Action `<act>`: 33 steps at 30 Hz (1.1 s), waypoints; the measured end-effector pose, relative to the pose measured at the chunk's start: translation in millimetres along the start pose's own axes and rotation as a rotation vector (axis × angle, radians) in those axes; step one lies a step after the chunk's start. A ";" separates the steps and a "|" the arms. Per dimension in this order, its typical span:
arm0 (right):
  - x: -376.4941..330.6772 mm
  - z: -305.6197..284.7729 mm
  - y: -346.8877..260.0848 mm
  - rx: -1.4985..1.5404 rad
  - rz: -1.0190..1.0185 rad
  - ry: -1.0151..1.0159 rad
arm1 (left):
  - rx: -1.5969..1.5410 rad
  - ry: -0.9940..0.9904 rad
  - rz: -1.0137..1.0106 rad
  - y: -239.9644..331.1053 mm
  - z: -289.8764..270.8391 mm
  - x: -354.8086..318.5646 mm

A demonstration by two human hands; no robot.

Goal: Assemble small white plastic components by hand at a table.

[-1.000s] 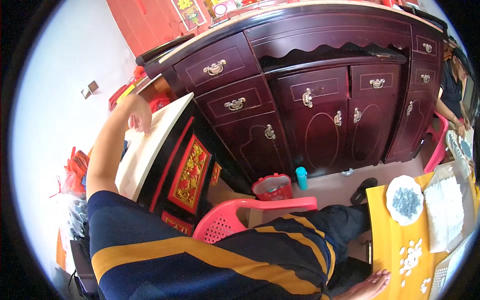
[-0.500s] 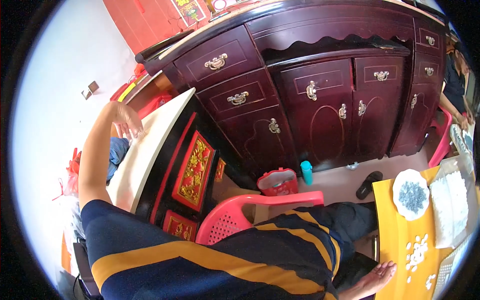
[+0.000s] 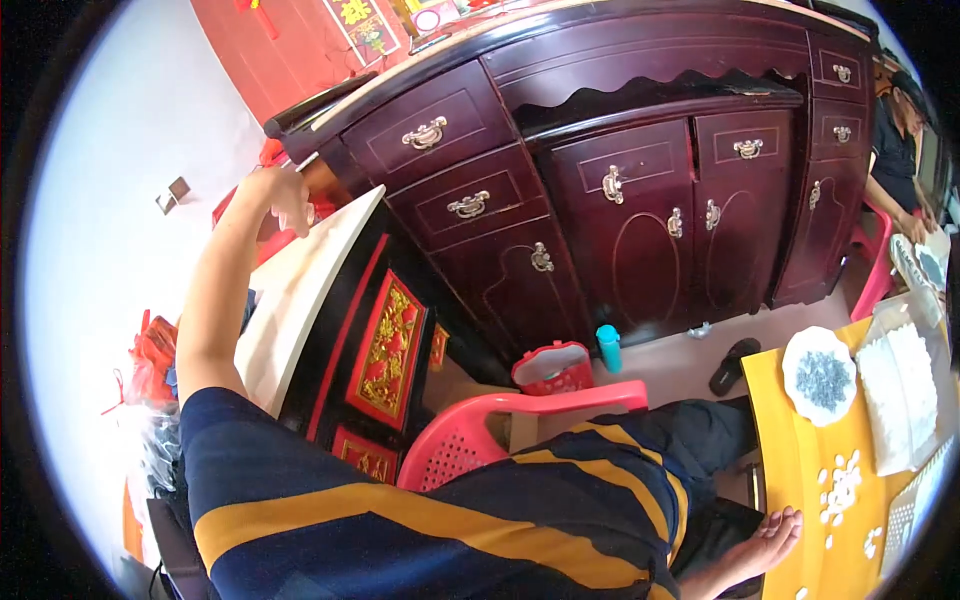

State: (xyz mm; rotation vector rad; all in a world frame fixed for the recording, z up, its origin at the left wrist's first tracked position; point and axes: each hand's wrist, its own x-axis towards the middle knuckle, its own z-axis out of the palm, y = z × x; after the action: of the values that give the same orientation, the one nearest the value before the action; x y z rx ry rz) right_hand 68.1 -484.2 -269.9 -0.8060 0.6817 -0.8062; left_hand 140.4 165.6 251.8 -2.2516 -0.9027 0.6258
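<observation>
My left arm stretches out over a white-topped black cabinet (image 3: 300, 290), with my left hand (image 3: 285, 200) above the far part of its top. Its fingers droop, loosely bent, and nothing plainly shows in them. Low on the right, my right hand (image 3: 770, 540) is at the edge of a yellow table (image 3: 800, 460). Its palm faces partly up, and the slightly curled fingers hold nothing I can see. Small white pieces (image 3: 842, 490) lie scattered on the table beyond it. Farther back stands a scalloped white plate (image 3: 820, 375) of grey-blue bits, beside a clear tub (image 3: 900, 395) of white material.
A pink plastic chair (image 3: 450, 440) is close by me. Dark red wooden cabinets (image 3: 620, 240) line the wall. On the floor are a red basket (image 3: 552, 368), a turquoise bottle (image 3: 609, 348) and a black slipper (image 3: 735, 366). Another person (image 3: 895, 160) works at the far right.
My left hand has moved farther along over the white cabinet top, away from the blue cloth. My right hand's fingers have curled a little, and the view has shifted slightly.
</observation>
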 end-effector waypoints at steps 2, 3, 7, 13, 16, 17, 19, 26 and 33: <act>2.0 -4.1 6.8 -0.010 -0.015 -0.024 | 0.040 0.148 0.046 7.0 -2.4 4.4; 2.9 -7.2 9.2 -0.018 -0.026 -0.050 | -0.077 0.094 0.049 12.3 -4.4 6.5; -2.7 0.4 5.4 -0.013 0.008 -0.030 | -0.409 -0.051 0.135 23.5 -12.4 18.9; -6.5 -0.9 6.4 -0.030 0.015 -0.042 | -0.294 0.044 0.197 34.2 -36.3 35.1; -9.2 0.5 4.5 -0.048 0.029 -0.022 | -0.211 0.007 0.153 41.8 -39.8 46.5; -11.0 2.1 2.5 -0.042 0.036 -0.006 | -0.280 -0.021 0.134 46.8 -39.1 48.7; -9.8 -1.5 2.6 -0.039 0.047 0.015 | -0.342 -0.051 0.116 52.4 -35.8 52.3; -11.3 -0.7 -0.6 -0.029 0.034 -0.008 | -0.367 0.040 0.098 47.1 -25.6 46.8; -14.0 -5.5 -1.3 0.075 0.007 -0.052 | -0.736 0.124 0.176 46.5 -6.4 64.7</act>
State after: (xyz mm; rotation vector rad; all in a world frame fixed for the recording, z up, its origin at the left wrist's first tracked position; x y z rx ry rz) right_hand 56.1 -475.1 -268.6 -0.7540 0.6040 -0.7976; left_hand 206.8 184.1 211.4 -3.0086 -0.9848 0.2295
